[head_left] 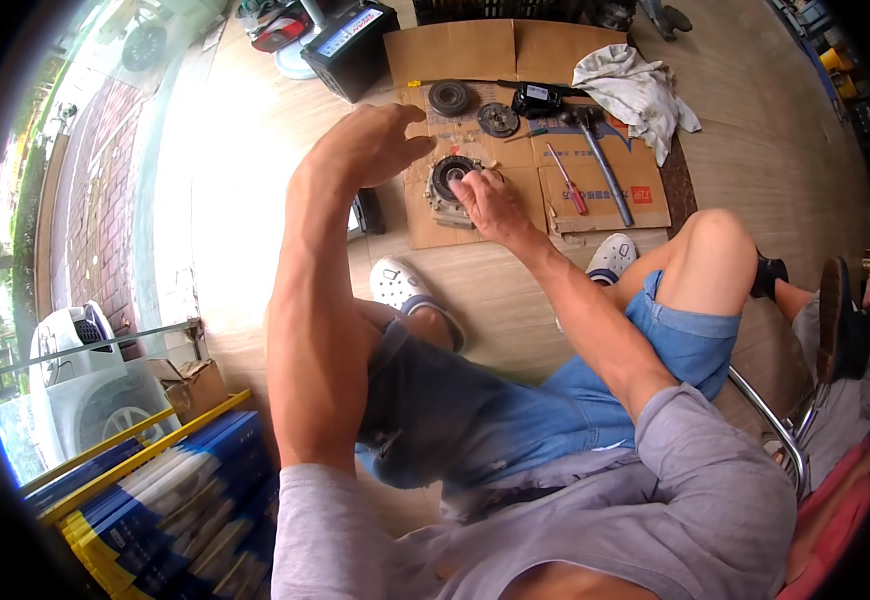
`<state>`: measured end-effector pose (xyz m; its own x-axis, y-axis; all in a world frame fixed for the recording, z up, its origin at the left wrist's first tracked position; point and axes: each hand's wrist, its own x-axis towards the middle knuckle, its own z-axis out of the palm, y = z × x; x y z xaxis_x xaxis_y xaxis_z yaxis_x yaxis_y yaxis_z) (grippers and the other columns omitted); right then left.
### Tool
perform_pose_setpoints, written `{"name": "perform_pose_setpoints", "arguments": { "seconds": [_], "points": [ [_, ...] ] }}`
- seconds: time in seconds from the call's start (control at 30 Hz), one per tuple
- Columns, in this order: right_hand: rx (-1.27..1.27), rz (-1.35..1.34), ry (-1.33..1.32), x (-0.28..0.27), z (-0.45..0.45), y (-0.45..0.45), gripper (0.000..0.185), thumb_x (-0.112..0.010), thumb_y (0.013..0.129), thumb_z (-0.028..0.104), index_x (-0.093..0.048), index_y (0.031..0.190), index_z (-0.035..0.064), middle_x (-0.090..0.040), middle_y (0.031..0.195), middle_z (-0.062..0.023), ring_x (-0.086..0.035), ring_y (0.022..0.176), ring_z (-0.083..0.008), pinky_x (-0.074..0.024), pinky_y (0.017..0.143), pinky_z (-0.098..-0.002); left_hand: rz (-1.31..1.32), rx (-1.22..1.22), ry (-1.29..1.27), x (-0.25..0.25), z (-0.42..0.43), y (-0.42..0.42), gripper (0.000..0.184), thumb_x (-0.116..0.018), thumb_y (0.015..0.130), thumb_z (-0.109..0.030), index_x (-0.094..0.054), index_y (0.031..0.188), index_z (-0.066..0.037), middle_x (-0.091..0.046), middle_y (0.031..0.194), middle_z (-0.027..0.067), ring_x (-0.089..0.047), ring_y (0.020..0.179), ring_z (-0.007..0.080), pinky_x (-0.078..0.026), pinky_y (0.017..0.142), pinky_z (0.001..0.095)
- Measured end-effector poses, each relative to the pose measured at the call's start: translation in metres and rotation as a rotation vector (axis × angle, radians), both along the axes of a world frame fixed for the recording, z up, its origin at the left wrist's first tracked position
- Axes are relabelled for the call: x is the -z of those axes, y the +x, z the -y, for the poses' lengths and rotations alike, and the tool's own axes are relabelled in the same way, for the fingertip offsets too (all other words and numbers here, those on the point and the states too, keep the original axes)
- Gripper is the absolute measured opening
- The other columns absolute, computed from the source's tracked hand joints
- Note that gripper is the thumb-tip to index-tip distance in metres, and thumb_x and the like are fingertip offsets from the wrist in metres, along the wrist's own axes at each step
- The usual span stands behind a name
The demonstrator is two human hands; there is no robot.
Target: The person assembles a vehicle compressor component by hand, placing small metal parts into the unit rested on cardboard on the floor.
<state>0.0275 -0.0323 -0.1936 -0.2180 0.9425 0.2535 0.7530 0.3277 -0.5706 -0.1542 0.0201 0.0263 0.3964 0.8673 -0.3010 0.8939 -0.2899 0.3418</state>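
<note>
My right hand is at a metal housing that looks like a car air-conditioning compressor, with a black ring on its upturned face. Its thumb and fingers are pinched together near the ring's centre; anything between them is too small to make out. My left hand hovers up and to the left of the housing, thumb apart from the fingers, holding nothing. Behind the housing lie a grooved black pulley and a flat round clutch plate. All these parts rest on flattened cardboard.
On the cardboard's right are a red-handled screwdriver, a hammer, a black power tool and a white rag. A car battery stands back left. Another person's leg is at right, beside a metal chair frame.
</note>
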Motion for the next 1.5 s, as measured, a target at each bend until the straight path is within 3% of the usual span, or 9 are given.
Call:
{"name": "perform_pose_setpoints", "arguments": {
  "seconds": [0.07,0.3,0.43,0.6,0.7,0.8,1.1,1.33,1.5],
  "points": [
    [0.098,0.054,-0.206,-0.006,-0.006,0.001,0.037,-0.039,0.102,0.037,-0.057,0.098,0.0053,-0.065,0.083,-0.0122,-0.065,0.067,-0.0265,-0.0520,0.063,-0.0404,-0.009,-0.005,-0.005,-0.001,0.001,0.000,0.049,-0.059,0.091,-0.035,-0.054,0.132,-0.010,-0.069,0.107,0.0174,-0.068,0.096,0.0311,-0.055,0.083,0.0383],
    [0.049,-1.165,-0.725,0.004,-0.010,0.011,0.039,-0.039,0.102,0.039,-0.057,0.106,0.0045,-0.061,0.086,-0.0056,-0.066,0.072,-0.0183,-0.0515,0.062,-0.0304,-0.007,-0.002,0.005,0.001,-0.002,-0.001,0.049,-0.059,0.091,-0.035,-0.054,0.132,-0.010,-0.069,0.107,0.0177,-0.068,0.096,0.0318,-0.055,0.084,0.0383],
    [-0.188,-0.410,-0.053,0.030,-0.009,0.010,0.034,-0.041,0.102,0.034,-0.056,0.102,0.0035,-0.062,0.093,-0.0120,-0.065,0.078,-0.0260,-0.0520,0.067,-0.0361,-0.003,0.003,0.010,0.001,-0.002,0.000,0.049,-0.059,0.091,-0.036,-0.054,0.132,-0.010,-0.069,0.106,0.0175,-0.068,0.096,0.0314,-0.054,0.084,0.0385],
    [0.007,-0.081,-0.218,-0.004,0.000,0.004,0.031,-0.047,0.100,0.032,-0.055,0.095,0.0026,-0.062,0.099,-0.0209,-0.063,0.079,-0.0412,-0.0514,0.068,-0.0443,-0.017,0.010,-0.002,0.000,-0.003,0.002,0.050,-0.059,0.090,-0.038,-0.054,0.133,-0.011,-0.070,0.106,0.0166,-0.068,0.096,0.0312,-0.054,0.083,0.0391],
    [0.164,-0.242,-0.472,0.002,-0.013,0.005,0.034,-0.039,0.103,0.032,-0.057,0.104,0.0032,-0.064,0.095,-0.0159,-0.067,0.076,-0.0244,-0.0522,0.064,-0.0375,-0.023,0.001,0.001,0.001,-0.003,0.000,0.050,-0.058,0.091,-0.038,-0.054,0.133,-0.011,-0.069,0.107,0.0168,-0.068,0.097,0.0313,-0.054,0.083,0.0392],
    [0.124,-1.108,-0.800,0.007,-0.010,0.010,0.034,-0.040,0.103,0.032,-0.057,0.106,0.0025,-0.064,0.091,-0.0144,-0.067,0.074,-0.0218,-0.0519,0.065,-0.0377,-0.021,-0.002,0.000,0.000,-0.003,0.000,0.050,-0.058,0.091,-0.038,-0.054,0.132,-0.011,-0.069,0.107,0.0177,-0.067,0.097,0.0317,-0.054,0.083,0.0392],
    [0.105,-0.116,0.063,0.022,-0.006,0.006,0.031,-0.042,0.101,0.030,-0.060,0.101,0.0056,-0.066,0.087,-0.0138,-0.068,0.071,-0.0217,-0.0519,0.060,-0.0357,0.019,0.052,0.037,-0.006,0.000,0.002,0.049,-0.059,0.090,-0.036,-0.056,0.131,-0.011,-0.070,0.104,0.0184,-0.067,0.096,0.0332,-0.053,0.084,0.0395],
    [0.073,-1.005,-0.759,0.016,-0.009,0.020,0.035,-0.044,0.099,0.028,-0.059,0.113,-0.0013,-0.065,0.098,-0.0129,-0.066,0.064,-0.0186,-0.0562,0.059,-0.0329,0.020,0.044,0.032,-0.007,-0.003,0.002,0.048,-0.059,0.090,-0.036,-0.056,0.131,-0.011,-0.070,0.103,0.0187,-0.068,0.095,0.0325,-0.053,0.085,0.0391],
    [-0.082,-0.669,-0.349,0.022,0.000,0.005,0.028,-0.046,0.101,0.025,-0.059,0.110,0.0015,-0.061,0.106,-0.0111,-0.067,0.085,-0.0184,-0.0549,0.074,-0.0306,0.033,0.047,0.037,-0.010,-0.004,0.008,0.048,-0.060,0.090,-0.035,-0.056,0.131,-0.010,-0.069,0.105,0.0198,-0.068,0.096,0.0329,-0.053,0.084,0.0393]
  ]
}}
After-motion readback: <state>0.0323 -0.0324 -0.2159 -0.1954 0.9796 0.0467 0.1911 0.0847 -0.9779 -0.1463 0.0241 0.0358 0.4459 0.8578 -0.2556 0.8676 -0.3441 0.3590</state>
